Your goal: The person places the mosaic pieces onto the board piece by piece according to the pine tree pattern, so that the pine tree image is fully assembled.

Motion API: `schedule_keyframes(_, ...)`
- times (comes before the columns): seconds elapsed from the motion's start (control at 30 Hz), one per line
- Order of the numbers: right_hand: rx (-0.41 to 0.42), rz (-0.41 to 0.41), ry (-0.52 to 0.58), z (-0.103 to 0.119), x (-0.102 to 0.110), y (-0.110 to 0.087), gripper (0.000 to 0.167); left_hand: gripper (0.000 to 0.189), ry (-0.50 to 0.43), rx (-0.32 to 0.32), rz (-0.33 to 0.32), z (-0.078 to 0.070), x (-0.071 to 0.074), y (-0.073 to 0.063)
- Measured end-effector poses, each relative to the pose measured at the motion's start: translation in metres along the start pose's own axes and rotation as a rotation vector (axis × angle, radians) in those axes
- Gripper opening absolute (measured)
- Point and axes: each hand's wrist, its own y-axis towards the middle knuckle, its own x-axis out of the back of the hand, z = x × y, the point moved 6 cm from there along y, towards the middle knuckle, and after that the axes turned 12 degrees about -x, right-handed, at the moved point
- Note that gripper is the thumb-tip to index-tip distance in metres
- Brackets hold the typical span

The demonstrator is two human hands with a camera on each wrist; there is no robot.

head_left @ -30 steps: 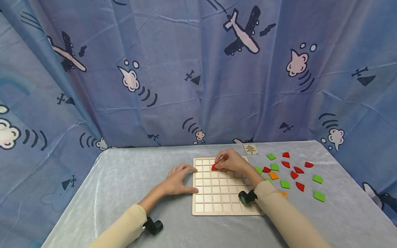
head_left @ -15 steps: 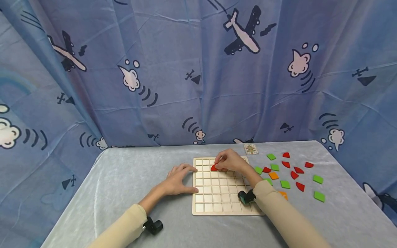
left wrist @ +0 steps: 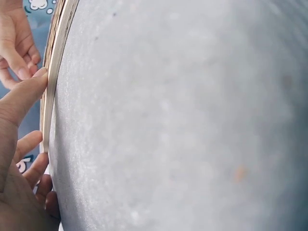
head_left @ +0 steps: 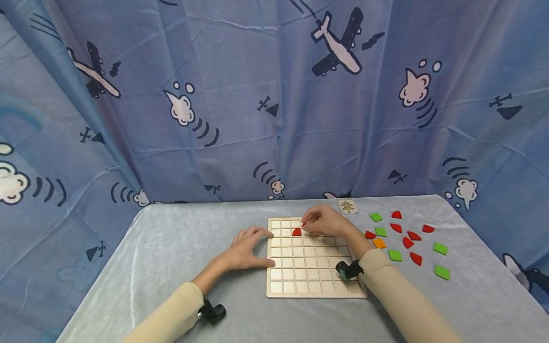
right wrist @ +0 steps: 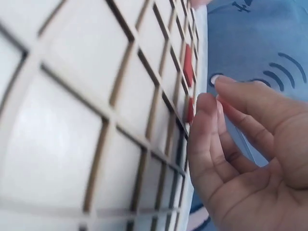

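Lower centre of the frame: a red quarter-circle [head_left: 297, 232] lies on the gridded board [head_left: 300, 274] beside the right hand [head_left: 324, 222], its grip released; the left hand [head_left: 246, 249], fingers loosely spread, touches the board's left edge.

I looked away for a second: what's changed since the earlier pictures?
The right hand has let go of the red quarter piece and shifted slightly right, leaving that piece fully visible on the grid board. The left hand stays at the board's left edge.
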Motion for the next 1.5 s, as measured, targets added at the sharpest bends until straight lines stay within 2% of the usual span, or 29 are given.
schedule_keyframes(0.23, 0.021, -0.007, 0.029, -0.007, 0.021, -0.012, 0.027, 0.07, -0.003, -0.006, 0.002, 0.0, 0.002, 0.0)
schedule_keyframes(0.37, 0.008, -0.002, 0.036, -0.01, 0.024, -0.015, 0.028, 0.07, 0.005, -0.004, -0.001, 0.003, 0.003, -0.001)
schedule_keyframes(0.63, -0.014, 0.119, 0.094, -0.014, 0.006, -0.01, 0.032, 0.07, -0.002, 0.01, 0.0, 0.005, 0.001, -0.003)
schedule_keyframes(0.87, 0.016, 0.202, 0.101, -0.009, -0.009, -0.003, 0.038, 0.07, -0.004, 0.01, 0.006, 0.004, -0.002, -0.003)
schedule_keyframes(1.17, 0.021, 0.215, 0.084, -0.01, -0.017, 0.004, 0.044, 0.069, 0.013, 0.005, 0.014, 0.003, -0.003, 0.0)
schedule_keyframes(1.5, -0.015, 0.231, 0.092, -0.013, -0.017, 0.005, 0.046, 0.069, 0.01, -0.005, 0.009, 0.0, -0.001, 0.001)
